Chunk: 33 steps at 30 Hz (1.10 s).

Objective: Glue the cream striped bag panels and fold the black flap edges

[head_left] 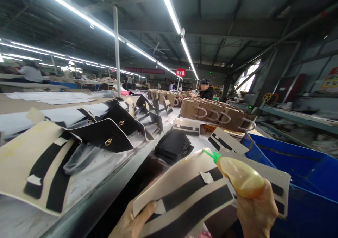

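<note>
My left hand (134, 222) grips the lower left edge of a cream panel with black strips (185, 192), thumb on top. My right hand (257, 213) is wrapped round a yellowish squeeze bottle (241, 176) whose green nozzle (211, 156) points up-left over the panel's top edge. More cream panels with black strips lie about: a large one (31, 164) on the raised shelf at left, and others (224, 141) further along the bench. A stack of black pieces (173, 144) lies just beyond the held panel.
Black flaps with gold clasps (111, 132) line the shelf at left. Tan handbags with handles (211, 113) stand in a row further back. A blue bin (298, 167) sits at right. A person in black (206, 89) stands at the far end; another person (30, 72) works far left.
</note>
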### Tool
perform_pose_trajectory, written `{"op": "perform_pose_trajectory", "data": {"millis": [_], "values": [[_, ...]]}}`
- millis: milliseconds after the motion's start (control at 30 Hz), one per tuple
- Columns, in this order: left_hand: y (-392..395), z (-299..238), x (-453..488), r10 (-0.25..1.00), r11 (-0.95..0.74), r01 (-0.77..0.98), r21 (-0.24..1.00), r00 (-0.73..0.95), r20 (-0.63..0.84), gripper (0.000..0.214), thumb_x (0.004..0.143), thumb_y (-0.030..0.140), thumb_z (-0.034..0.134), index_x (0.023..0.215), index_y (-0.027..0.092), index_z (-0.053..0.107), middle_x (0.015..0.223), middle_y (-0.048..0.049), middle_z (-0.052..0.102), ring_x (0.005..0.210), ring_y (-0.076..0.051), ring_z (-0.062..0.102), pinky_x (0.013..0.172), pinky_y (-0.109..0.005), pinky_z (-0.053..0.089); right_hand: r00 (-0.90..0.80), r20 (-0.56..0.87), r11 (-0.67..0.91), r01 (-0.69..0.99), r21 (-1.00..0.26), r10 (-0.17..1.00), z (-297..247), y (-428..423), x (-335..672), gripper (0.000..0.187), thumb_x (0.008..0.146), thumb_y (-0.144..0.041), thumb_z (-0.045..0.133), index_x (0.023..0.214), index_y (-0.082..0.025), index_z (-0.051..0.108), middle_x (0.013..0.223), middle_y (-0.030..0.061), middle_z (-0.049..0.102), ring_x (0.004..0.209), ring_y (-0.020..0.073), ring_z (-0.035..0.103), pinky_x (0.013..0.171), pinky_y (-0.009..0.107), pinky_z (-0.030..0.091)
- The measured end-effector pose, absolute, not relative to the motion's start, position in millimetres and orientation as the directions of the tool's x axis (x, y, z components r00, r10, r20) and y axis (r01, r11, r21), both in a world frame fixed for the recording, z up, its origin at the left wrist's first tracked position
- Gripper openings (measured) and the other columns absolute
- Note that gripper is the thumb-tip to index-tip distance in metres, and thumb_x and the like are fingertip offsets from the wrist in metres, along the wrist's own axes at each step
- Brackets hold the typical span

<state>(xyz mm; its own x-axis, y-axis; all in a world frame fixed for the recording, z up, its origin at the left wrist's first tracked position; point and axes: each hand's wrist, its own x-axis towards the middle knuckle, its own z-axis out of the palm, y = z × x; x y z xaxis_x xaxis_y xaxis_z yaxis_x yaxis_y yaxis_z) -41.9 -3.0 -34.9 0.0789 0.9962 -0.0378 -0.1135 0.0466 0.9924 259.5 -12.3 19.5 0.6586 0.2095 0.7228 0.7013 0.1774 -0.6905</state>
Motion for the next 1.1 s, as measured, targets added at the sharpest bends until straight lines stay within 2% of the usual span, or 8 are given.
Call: {"op": "perform_pose_trajectory", "data": {"millis": [67,200,400,567,667,800,967,1100], "values": [[-2.8,-33.8,-42.1,0.999,0.035,-0.108,0.994,0.042,-0.031,0.039,0.071,0.054,0.082,0.097,0.025,0.081,0.121,-0.0065,0.075,0.132,-0.039,0.055,0.12,-0.045,0.036,0.668,0.719,0.153,0.703,-0.694,0.191,19.6,-12.4,260.9,0.047,0.065,-0.063,0.073,0.082,-0.022,0.058,0.07,-0.0005,0.058,0.063,0.0194,0.053,0.061,0.034,0.045],[-2.3,-34.3,-41.6,0.996,0.091,-0.137,0.986,0.002,-0.091,0.044,0.073,0.053,0.08,0.104,0.021,0.08,0.11,-0.0089,0.079,0.123,-0.039,0.063,0.114,-0.049,0.044,0.617,0.765,0.155,0.75,-0.643,0.188,18.8,-15.3,254.7,0.043,0.068,-0.06,0.074,0.079,-0.022,0.058,0.066,-0.0016,0.055,0.059,0.0178,0.05,0.057,0.032,0.043],[1.7,-41.6,-44.9,0.996,0.086,-0.107,0.991,-0.006,-0.087,0.037,0.064,0.051,0.087,0.088,0.024,0.081,0.112,-0.0084,0.078,0.126,-0.04,0.06,0.117,-0.049,0.04,0.54,0.79,0.428,0.665,-0.612,0.291,8.9,-19.0,234.0,0.038,0.067,-0.052,0.078,0.079,-0.022,0.058,0.069,-0.0005,0.059,0.061,0.0175,0.053,0.059,0.031,0.044],[1.3,-40.8,-44.3,0.998,0.065,-0.14,0.988,0.014,-0.063,0.048,0.07,0.06,0.08,0.097,0.021,0.08,0.107,-0.009,0.079,0.121,-0.04,0.063,0.117,-0.05,0.039,0.661,0.695,0.235,0.655,-0.718,0.282,9.7,-13.0,245.2,0.038,0.063,-0.049,0.076,0.083,-0.021,0.06,0.07,-0.0011,0.059,0.063,0.0179,0.052,0.061,0.032,0.044],[-0.4,-39.6,-42.9,0.995,0.095,-0.141,0.985,0.016,-0.094,0.059,0.069,0.066,0.078,0.104,0.019,0.078,0.107,-0.0104,0.078,0.117,-0.039,0.065,0.116,-0.05,0.039,0.711,0.661,0.182,0.636,-0.75,0.241,14.8,-10.1,253.5,0.038,0.062,-0.049,0.074,0.084,-0.022,0.061,0.071,-0.0007,0.059,0.065,0.0195,0.054,0.062,0.033,0.046],[-1.8,-38.2,-40.9,0.991,0.131,-0.136,0.982,0.027,-0.129,0.064,0.065,0.069,0.079,0.105,0.019,0.077,0.108,-0.011,0.078,0.118,-0.04,0.063,0.114,-0.051,0.04,0.699,0.673,0.201,0.643,-0.739,0.24,17.1,-9.8,249.0,0.034,0.062,-0.045,0.076,0.082,-0.022,0.06,0.071,-0.0005,0.06,0.065,0.0196,0.054,0.063,0.034,0.047],[-2.8,-35.0,-38.8,0.99,0.142,-0.102,0.985,-0.004,-0.143,0.061,0.064,0.067,0.081,0.104,0.022,0.077,0.115,-0.0105,0.076,0.13,-0.044,0.054,0.116,-0.056,0.036,0.581,0.754,0.376,0.654,-0.656,0.306,1.1,-8.2,238.3,0.035,0.068,-0.048,0.078,0.084,-0.021,0.062,0.074,0.0004,0.063,0.066,0.0198,0.058,0.064,0.034,0.048],[-2.0,-37.1,-40.6,0.994,0.112,-0.13,0.985,0.027,-0.109,0.057,0.068,0.065,0.08,0.102,0.02,0.077,0.112,-0.0094,0.077,0.133,-0.04,0.053,0.121,-0.048,0.032,0.609,0.731,0.359,0.637,-0.682,0.309,-11.2,-2.9,245.5,0.039,0.067,-0.047,0.082,0.089,-0.019,0.065,0.079,0.0009,0.066,0.07,0.0204,0.06,0.069,0.035,0.048]]}}
